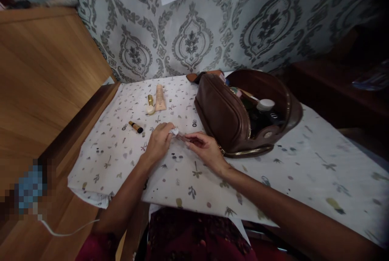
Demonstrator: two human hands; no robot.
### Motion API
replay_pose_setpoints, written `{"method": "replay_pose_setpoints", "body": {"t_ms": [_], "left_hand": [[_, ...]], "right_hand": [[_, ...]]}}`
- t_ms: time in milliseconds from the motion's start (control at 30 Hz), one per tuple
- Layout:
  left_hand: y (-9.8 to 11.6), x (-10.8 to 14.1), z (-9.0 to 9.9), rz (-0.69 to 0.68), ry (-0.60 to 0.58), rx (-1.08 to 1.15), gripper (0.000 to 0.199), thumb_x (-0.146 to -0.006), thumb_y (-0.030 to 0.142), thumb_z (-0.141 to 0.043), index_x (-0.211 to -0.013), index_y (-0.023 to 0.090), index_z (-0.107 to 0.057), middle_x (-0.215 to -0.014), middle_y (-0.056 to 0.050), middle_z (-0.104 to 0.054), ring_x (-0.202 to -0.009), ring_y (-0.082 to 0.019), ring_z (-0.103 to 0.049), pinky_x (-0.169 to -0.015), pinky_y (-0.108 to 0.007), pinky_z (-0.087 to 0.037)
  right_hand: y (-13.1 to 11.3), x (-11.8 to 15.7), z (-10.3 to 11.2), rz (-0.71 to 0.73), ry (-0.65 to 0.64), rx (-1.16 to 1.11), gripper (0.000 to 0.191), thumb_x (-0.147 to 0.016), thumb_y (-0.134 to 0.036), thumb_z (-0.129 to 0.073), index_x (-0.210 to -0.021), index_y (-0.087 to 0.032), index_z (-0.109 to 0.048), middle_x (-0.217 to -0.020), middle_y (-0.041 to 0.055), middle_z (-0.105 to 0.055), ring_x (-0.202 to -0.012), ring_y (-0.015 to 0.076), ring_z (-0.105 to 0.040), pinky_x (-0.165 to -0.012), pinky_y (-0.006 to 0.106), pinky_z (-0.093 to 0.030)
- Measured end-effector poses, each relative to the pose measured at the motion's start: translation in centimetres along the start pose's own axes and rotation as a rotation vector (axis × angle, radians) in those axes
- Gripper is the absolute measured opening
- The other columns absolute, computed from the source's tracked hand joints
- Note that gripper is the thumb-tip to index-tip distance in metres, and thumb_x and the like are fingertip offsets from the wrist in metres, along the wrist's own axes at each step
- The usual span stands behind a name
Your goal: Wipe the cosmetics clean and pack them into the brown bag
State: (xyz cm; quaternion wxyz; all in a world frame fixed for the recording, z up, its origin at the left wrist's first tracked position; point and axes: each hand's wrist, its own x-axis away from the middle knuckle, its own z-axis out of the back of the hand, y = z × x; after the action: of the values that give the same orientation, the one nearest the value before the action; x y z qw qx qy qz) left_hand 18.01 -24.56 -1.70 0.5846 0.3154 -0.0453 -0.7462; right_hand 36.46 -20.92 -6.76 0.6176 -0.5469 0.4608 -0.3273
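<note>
My left hand (159,141) is closed on a small crumpled white tissue (174,131) above the table. Between the thumb and fingers of my right hand (209,150) is a slim, pinkish, see-through tube (182,137), whose far end meets the tissue. Its exact kind is too small to make out. Left of my hands, a gold and black cosmetic tube (135,127) lies on its side. Farther back are a beige squeeze tube (160,98) and a small bottle with a gold cap (150,105). An unzipped brown makeup bag (225,111) stands just beyond my right hand.
The table has a white patterned cloth (194,188). Inside the bag are a white round-lidded container (265,104) and dark items. A brown and black object (194,77) sits behind it. Patterned wallpaper (191,38) rises behind; a wooden cabinet (48,66) borders the left.
</note>
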Motion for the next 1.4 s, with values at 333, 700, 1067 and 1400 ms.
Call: {"method": "replay_pose_setpoints", "body": {"t_ms": [333, 700, 1067, 1400], "left_hand": [[1.8, 0.5, -0.3, -0.218, -0.126, 0.052, 0.026, -0.09, 0.006, -0.04, -0.099, 0.02, -0.06, -0.1, -0.007, -0.064, -0.098, -0.022, -0.057, -0.087, -0.034, -0.048], [-0.5, -0.1, 0.6, -0.023, -0.127, -0.043, 0.021, -0.085, 0.006, -0.042, -0.093, 0.019, -0.056, -0.089, -0.005, -0.058, -0.087, -0.022, -0.054, -0.079, -0.032, -0.043], [-0.4, -0.1, 0.9, -0.028, -0.142, -0.041, 0.023, -0.085, 0.005, -0.041, -0.09, 0.02, -0.057, -0.087, -0.003, -0.059, -0.085, -0.02, -0.056, -0.077, -0.031, -0.044], [1.6, 0.3, 0.5, -0.184, -0.066, 0.087, 0.025, -0.09, 0.006, -0.041, -0.101, 0.019, -0.059, -0.101, -0.006, -0.064, -0.099, -0.02, -0.058, -0.089, -0.032, -0.047]], "right_hand": [[-0.3, 0.2, 0.1, 0.016, 0.003, 0.093, 0.056, -0.07, -0.018, -0.07, -0.124, -0.025, -0.056, -0.089, 0.0008, -0.067, -0.077, 0.0168, -0.064, -0.076, 0.034, -0.054], [-0.3, 0.3, 0.1, 0.013, -0.005, 0.143, 0.018, -0.075, -0.029, -0.07, -0.091, -0.021, -0.068, -0.089, 0.0038, -0.065, -0.076, 0.0176, -0.064, -0.071, 0.032, -0.056], [-0.8, 0.4, 0.0, -0.138, -0.097, 0.024, 0.031, -0.081, -0.047, -0.066, -0.096, -0.02, -0.065, -0.071, 0.0001, -0.065, -0.061, 0.0163, -0.064, -0.053, 0.027, -0.051], [0.0, 0.2, -0.1, -0.015, -0.018, 0.143, 0.035, -0.074, -0.022, -0.067, -0.109, -0.021, -0.061, -0.088, 0.0021, -0.069, -0.075, 0.0158, -0.066, -0.071, 0.03, -0.055]]}}
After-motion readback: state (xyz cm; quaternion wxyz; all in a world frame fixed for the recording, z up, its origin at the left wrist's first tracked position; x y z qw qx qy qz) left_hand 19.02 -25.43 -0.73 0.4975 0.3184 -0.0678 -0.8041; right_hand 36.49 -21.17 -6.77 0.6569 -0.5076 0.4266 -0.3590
